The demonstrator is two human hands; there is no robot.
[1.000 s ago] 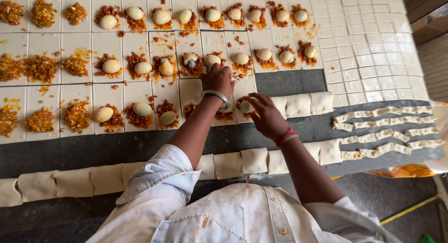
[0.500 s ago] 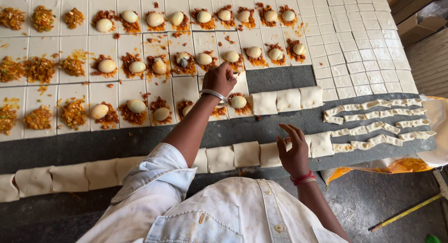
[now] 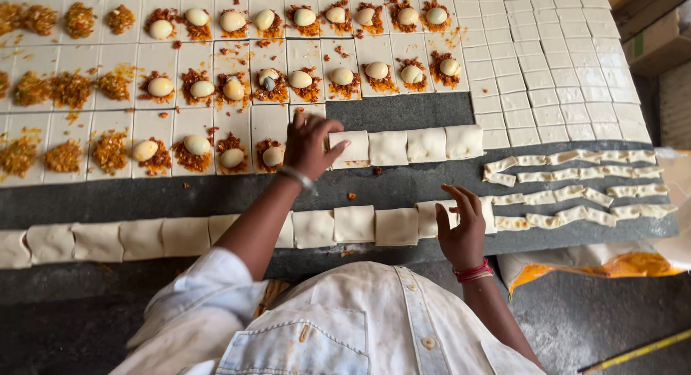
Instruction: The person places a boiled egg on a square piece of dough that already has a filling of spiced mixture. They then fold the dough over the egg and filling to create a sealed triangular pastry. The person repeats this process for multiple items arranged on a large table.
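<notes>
The left hand [image 3: 309,143] is pressing a folded pastry parcel [image 3: 350,147] at the left end of the upper parcel row [image 3: 407,145], fingers curled over what is probably its fold. The right hand [image 3: 461,227], fingers spread and empty, is hovering over the lower parcel row [image 3: 353,224], nearer the person. Folding is in hand; the next square, just left of the upper row, calls for a level fold over its egg [image 3: 272,155].

Soft, even daylight fills the scene, bright without harshness. The pale dough squares [image 3: 547,80] at the upper right look slightly washed out, though no hard glare shows. Shadows are faint and short; the left hand [image 3: 308,145] casts only a weak one on the dark bench [image 3: 403,184]. Focus is sharp across the middle. The wide lens bends the rows outward near the edges, and the shirt [image 3: 345,324] close below looks softer.
</notes>
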